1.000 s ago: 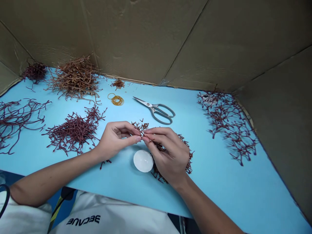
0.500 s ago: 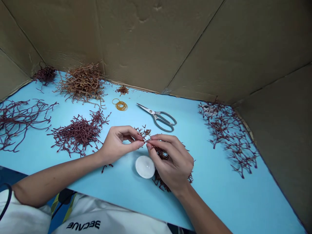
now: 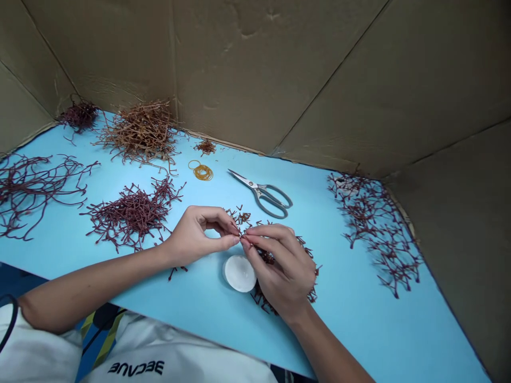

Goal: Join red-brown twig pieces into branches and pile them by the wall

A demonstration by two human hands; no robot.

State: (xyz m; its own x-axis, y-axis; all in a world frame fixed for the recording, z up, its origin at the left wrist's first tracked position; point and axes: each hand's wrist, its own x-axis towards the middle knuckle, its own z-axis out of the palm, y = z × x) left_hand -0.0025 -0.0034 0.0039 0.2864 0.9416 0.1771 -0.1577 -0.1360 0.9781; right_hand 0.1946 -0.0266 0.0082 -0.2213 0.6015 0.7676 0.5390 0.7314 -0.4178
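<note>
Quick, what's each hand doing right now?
Left hand: closed, fingertips pinching a tiny reddish-brown piece.
Right hand: closed, fingertips at the same piece; its exact grip is too small to tell.

One head-worn camera looks forward and down onto the nearby blue tabletop (image 3: 359, 324).

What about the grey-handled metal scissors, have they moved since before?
No. The scissors lie just right of the thin yellow rubber bands, same as before. Only the camera's view shifted.
</note>
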